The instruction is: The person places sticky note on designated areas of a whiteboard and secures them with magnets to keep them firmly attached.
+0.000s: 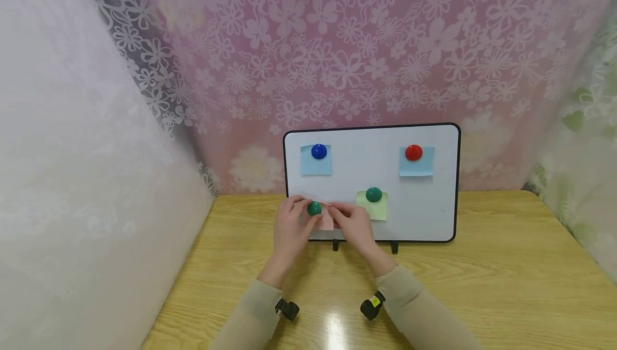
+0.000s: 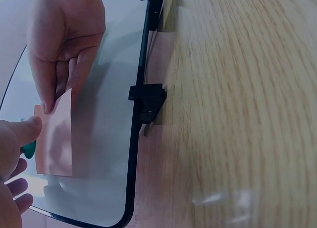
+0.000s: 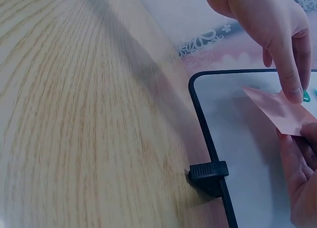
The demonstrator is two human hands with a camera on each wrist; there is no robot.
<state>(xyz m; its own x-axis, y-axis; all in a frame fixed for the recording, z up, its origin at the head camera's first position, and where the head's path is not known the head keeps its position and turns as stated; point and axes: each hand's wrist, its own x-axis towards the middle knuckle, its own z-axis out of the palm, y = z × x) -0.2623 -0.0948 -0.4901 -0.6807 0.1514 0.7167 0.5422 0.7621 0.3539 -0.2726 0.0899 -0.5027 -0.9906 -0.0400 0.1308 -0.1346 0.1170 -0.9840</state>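
Observation:
My left hand (image 1: pixel 292 225) pinches a green round magnet (image 1: pixel 314 208) at the lower left of a whiteboard (image 1: pixel 414 211). Under that magnet is a pink sticky note (image 2: pixel 55 139), its lower part sticking out from the board. My right hand (image 1: pixel 354 227) pinches the note's upper right edge between thumb and fingers. In the right wrist view the left hand's thumb (image 3: pixel 293 92) lies over the note beside the magnet, which is mostly hidden there. Just right of my right hand, a second green magnet (image 1: pixel 374 195) holds a yellow-green note (image 1: pixel 378 211) on the board.
A blue magnet (image 1: pixel 318 151) holds a blue note (image 1: pixel 315 167) at the board's upper left. At the upper right a red magnet (image 1: pixel 413 152) holds another blue note (image 1: pixel 416 169). Black feet (image 1: pixel 394 246) support the board on the wooden table (image 1: pixel 506 275). A flowered curtain (image 1: pixel 337 61) hangs behind.

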